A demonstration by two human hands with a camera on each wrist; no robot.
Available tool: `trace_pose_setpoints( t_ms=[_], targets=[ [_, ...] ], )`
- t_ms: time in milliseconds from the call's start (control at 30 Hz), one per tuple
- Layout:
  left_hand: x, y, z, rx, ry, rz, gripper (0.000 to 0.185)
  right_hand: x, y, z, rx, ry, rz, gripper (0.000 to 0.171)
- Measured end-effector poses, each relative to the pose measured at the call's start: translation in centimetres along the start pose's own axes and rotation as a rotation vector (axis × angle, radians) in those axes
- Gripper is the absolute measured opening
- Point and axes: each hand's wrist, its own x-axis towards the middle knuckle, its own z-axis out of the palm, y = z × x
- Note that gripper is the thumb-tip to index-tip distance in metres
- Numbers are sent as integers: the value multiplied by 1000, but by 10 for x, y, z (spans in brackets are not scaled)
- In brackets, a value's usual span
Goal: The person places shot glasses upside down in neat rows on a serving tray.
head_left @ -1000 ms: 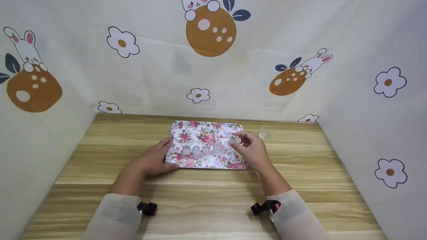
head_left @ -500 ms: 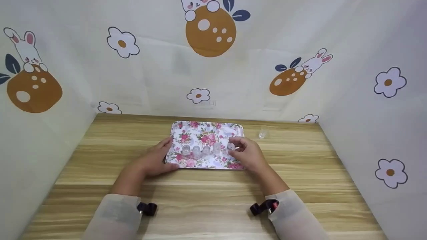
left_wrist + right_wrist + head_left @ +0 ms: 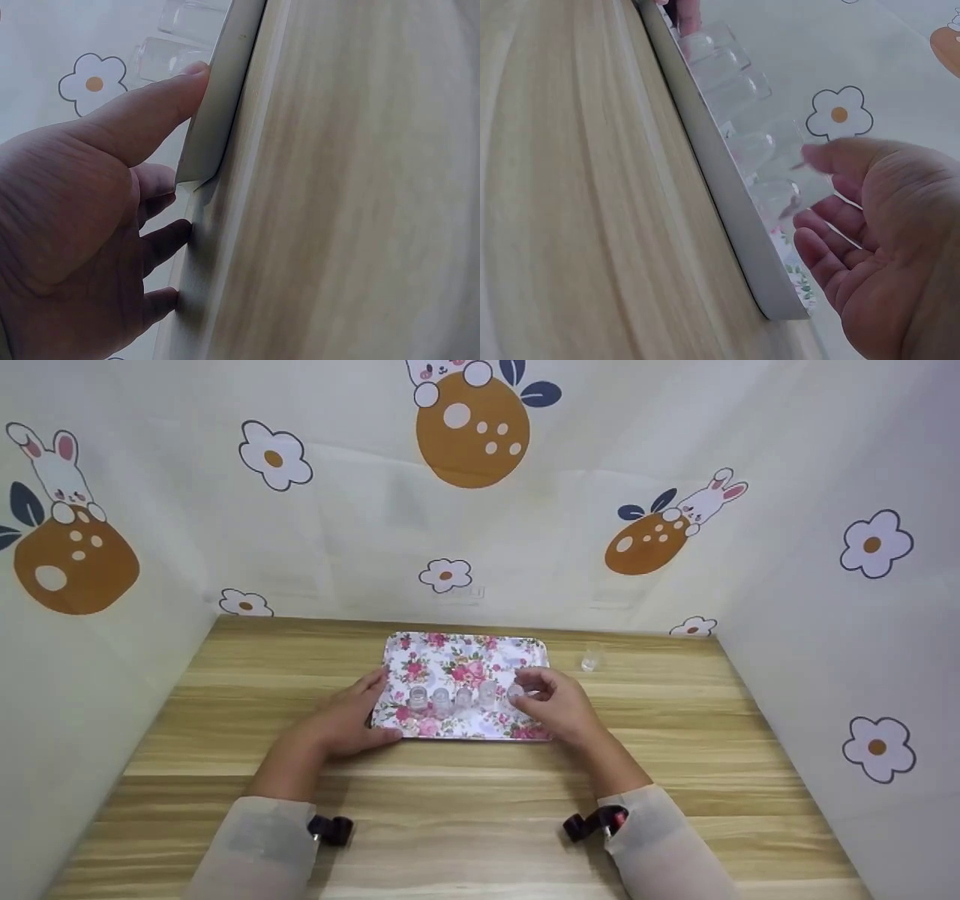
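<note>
A floral tray [image 3: 435, 656] lies on the wooden table, with several small clear shot glasses [image 3: 441, 700] in a row across its front half. My right hand [image 3: 562, 706] is over the tray's right side, thumb and fingers around the shot glass [image 3: 515, 692] at the row's right end. In the right wrist view, that glass [image 3: 778, 196] has its thick base low at the tray, between the thumb and fingertips. My left hand [image 3: 341, 720] rests at the tray's left front corner. In the left wrist view, its thumb [image 3: 169, 94] lies along the rim and the other fingers are spread beside the corner.
Another shot glass [image 3: 589, 661] stands on the table to the right of the tray. Patterned cloth [image 3: 345, 525] hangs behind and at both sides of the wooden table [image 3: 450, 817].
The right hand has brought its shot glass down and left to the end of the row, from a tilted pose to a more upright one. My left hand and the tray have stayed put.
</note>
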Motion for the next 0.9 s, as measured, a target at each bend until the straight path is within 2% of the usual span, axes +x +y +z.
trace_pose_setpoints(
  t_ms=[233, 467, 667, 800, 900],
  targets=[
    [0, 0, -1, 8, -3, 8, 110, 5, 1, -24, 26, 116, -10, 48],
    [1, -1, 0, 18, -2, 9, 109, 14, 15, -51, 53, 319, 3, 42],
    [1, -1, 1, 19, -2, 13, 108, 16, 26, -67, 76, 437, 76, 41],
    [2, -2, 1, 16, -1, 12, 109, 17, 32, -74, 63, 477, 138, 42],
    [2, -2, 1, 9, 0, 9, 110, 20, 36, -80, 68, 494, 169, 51]
  ],
)
